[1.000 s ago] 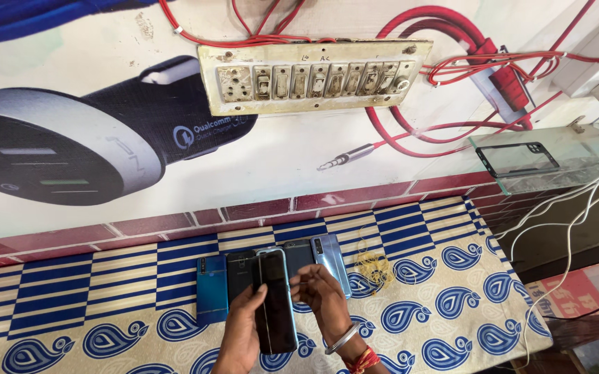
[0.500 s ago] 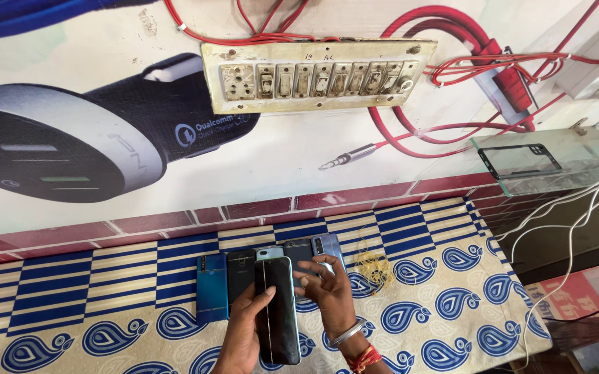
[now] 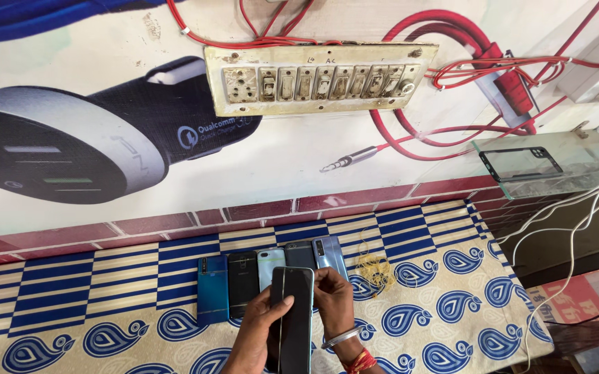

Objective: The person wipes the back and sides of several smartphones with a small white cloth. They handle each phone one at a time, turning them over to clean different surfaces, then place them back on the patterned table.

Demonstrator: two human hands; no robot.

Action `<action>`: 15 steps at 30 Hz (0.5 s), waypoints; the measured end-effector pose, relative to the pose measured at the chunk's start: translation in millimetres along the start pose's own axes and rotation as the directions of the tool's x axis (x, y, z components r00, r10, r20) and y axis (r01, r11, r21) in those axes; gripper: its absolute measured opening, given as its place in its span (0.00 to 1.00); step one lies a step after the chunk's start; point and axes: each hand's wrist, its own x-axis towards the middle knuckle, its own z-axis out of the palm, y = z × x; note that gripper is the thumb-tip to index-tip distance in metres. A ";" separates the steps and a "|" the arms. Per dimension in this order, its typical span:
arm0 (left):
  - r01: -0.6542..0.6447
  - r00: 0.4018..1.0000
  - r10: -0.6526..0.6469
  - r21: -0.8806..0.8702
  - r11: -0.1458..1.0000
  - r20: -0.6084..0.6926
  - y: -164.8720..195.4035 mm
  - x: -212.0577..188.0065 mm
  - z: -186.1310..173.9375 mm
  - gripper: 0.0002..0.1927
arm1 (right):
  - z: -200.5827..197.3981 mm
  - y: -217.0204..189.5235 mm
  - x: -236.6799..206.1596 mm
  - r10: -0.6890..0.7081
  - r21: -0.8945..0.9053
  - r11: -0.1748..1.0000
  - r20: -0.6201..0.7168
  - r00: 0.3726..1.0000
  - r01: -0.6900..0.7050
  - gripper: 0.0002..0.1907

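A dark phone [image 3: 292, 315] is gripped screen-up by both hands, left hand [image 3: 258, 336] supporting its edge, right hand [image 3: 334, 305] closed on its side, above the row of phones [image 3: 271, 273] laid on the patterned bench [image 3: 105, 298] for access.

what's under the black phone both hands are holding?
The black phone sits above a row of phones lying on the paisley cloth. It covers the near ends of the middle ones; anything else beneath is hidden.

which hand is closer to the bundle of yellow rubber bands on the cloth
Right. The right hand is just left of the rubber bands, nearly touching; the left hand sits farther left, beyond the black phone.
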 end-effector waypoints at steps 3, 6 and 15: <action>-0.010 1.000 0.010 0.032 0.999 0.018 -1.4 0.7 3.2 0.24 | -2.0 5.3 0.4 0.006 0.138 0.990 0.044 0.999 -0.012 0.01; 0.001 1.000 -0.001 0.040 0.999 0.005 -1.4 1.5 4.9 0.24 | -2.6 7.9 -3.1 -0.035 0.094 0.995 0.179 0.983 0.018 0.10; -0.019 0.995 0.024 0.049 0.999 -0.102 6.1 1.3 6.2 0.22 | 4.4 -5.5 -5.3 0.045 0.167 0.981 0.323 0.945 -0.103 0.16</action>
